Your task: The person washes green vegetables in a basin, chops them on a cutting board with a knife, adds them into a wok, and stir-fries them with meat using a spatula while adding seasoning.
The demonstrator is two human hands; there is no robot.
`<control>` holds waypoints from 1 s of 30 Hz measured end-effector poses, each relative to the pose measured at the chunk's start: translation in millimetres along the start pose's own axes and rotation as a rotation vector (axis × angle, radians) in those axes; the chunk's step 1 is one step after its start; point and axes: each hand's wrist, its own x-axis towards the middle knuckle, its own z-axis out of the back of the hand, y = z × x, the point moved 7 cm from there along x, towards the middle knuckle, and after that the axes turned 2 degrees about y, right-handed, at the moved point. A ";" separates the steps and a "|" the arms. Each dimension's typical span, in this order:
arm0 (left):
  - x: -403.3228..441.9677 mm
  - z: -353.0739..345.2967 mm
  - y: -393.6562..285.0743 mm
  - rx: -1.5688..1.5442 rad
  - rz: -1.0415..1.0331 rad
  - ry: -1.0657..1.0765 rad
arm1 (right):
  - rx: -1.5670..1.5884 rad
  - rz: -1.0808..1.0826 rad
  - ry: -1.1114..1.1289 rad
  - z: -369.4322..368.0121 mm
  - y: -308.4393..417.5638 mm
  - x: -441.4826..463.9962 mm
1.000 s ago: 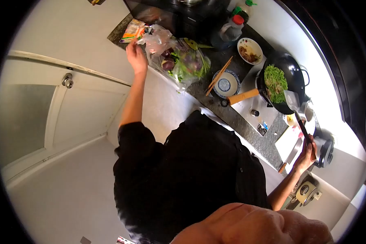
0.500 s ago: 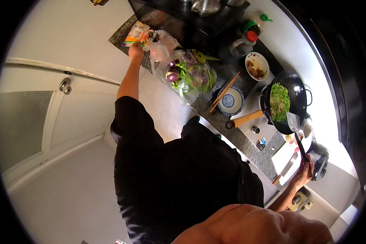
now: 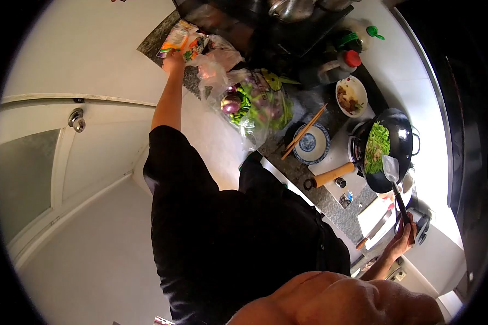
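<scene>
The right hand (image 3: 402, 241) held the spatula (image 3: 392, 170) by its dark handle, fingers wrapped around it, while its blade rested inside the wok (image 3: 403, 132) at the edge of the green strips (image 3: 377, 146). The left hand (image 3: 173, 61) reached to the near edge of the colorful packet (image 3: 180, 39) on the counter (image 3: 153, 42), its fingers bent together; whether they pinched it could not be told. Beside the packet lay the plastic bag (image 3: 263, 111) of vegetables. Chopsticks (image 3: 303, 132) lay across the patterned bowl (image 3: 320, 145), near the wok's wooden handle (image 3: 333, 174).
</scene>
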 end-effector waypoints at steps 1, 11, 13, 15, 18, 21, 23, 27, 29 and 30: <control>1.7 -2.6 4.6 -0.226 0.135 0.068 | 0.000 -0.003 0.003 -1.7 -0.9 1.4; -7.6 -39.6 20.3 -0.723 0.591 0.003 | -0.007 -0.017 -0.019 -1.4 -9.9 3.7; -12.7 -39.0 8.1 -0.723 0.670 0.156 | -0.011 -0.018 -0.028 -1.8 -12.3 4.5; -9.7 -42.1 4.5 -0.818 0.764 0.159 | -0.005 -0.014 -0.024 -4.9 -12.3 6.4; 30.0 -84.8 20.1 -1.024 0.785 0.374 | 0.021 -0.038 -0.013 -14.8 -8.7 7.5; 54.8 -111.4 24.2 -1.222 0.618 0.421 | 0.070 -0.013 -0.020 -12.7 -11.8 7.2; 48.3 -104.3 28.6 -1.141 0.531 0.317 | 0.078 0.001 -0.018 -11.1 -12.8 7.5; 35.4 -68.6 37.7 -0.703 0.272 0.035 | 0.058 0.006 -0.017 -15.2 -10.7 12.5; 40.5 -54.6 39.0 -0.535 0.156 -0.045 | 0.109 0.017 -0.013 -13.2 -16.2 15.1; 39.3 -42.5 34.8 -0.487 0.105 -0.076 | 0.125 0.028 -0.007 -13.9 -17.3 16.2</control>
